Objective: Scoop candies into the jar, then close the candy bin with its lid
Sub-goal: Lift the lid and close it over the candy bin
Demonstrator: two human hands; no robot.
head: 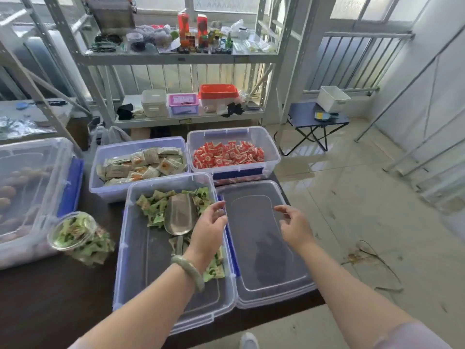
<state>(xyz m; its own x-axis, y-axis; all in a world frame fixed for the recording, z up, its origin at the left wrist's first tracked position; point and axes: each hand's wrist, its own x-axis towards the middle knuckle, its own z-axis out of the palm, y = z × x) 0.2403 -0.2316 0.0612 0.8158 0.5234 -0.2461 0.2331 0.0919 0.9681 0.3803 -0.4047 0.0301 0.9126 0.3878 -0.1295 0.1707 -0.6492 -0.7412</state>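
A clear plastic candy bin with blue latches sits open on the dark tabletop and serves as the reference for everything else. Inside it, green-wrapped candies lie mostly toward its far end, with a few more near its right wall. A shiny metal scoop rests among them, bowl upward and empty, its handle pointing toward the near end.

Just to the bin's right, touching its edge, lies the clear plastic lid, flat and partly overhanging the table's right edge.

To the bin's left stands a round clear jar, tilted in the wide-angle view and filled with green candies.

The left hand, a pale green bangle on its wrist, hovers over the bin's right wall, fingers loosely curled and spread, gripping nothing. The right hand hangs above the lid, fingers likewise parted and empty.

Beyond the bin sit two more clear tubs, one with pale yellow-green packets, the other with red-and-white sweets.
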